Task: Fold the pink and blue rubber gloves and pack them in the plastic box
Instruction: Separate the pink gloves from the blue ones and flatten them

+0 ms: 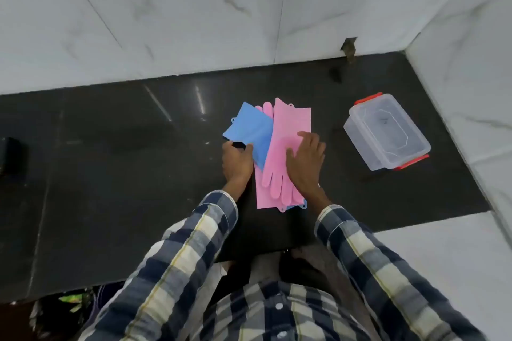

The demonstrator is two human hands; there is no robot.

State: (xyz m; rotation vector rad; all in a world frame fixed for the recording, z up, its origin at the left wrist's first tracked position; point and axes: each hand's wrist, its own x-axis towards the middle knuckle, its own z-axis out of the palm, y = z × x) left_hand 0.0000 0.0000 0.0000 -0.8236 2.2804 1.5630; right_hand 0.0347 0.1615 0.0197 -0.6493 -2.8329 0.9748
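Only one view here, the head cam looking down, so everything is told from that. A dark, glossy stone counter (110, 174) is seen, hemmed in by white marble-look wall tiles (194, 22) along the far edge at 12 o'clock and again down the side at 3 o'clock; plenty of bare counter is left open toward 9 o'clock, while the room between the glove pile and the box is pretty narrow. The pile sits about dead center: a pink rubber glove (288, 130) is laid on top, cuff toward 12 and fingers toward 6, with a second pink glove (261, 194) under it, its flat cuff edge showing at 6 o'clock. A blue rubber glove (252, 130) is fanned out at 10 o'clock of the pile, smooth and matte, and a sliver of another blue piece (300, 205) can be spotted peeking out at the bottom. The left hand (237, 160) is curled on the near edge of the blue glove, pinching it. The right hand (304, 158) is pressed flat on the top pink glove, fingers spread and straight. The plastic box (386, 133) is parked at 3 o'clock of the pile, well apart from it, clear and rectangular with rounded corners, lid on, red clips at both ends. No readable writing can be made out on it. Checked shirt sleeves (194, 243) are seen at the bottom.
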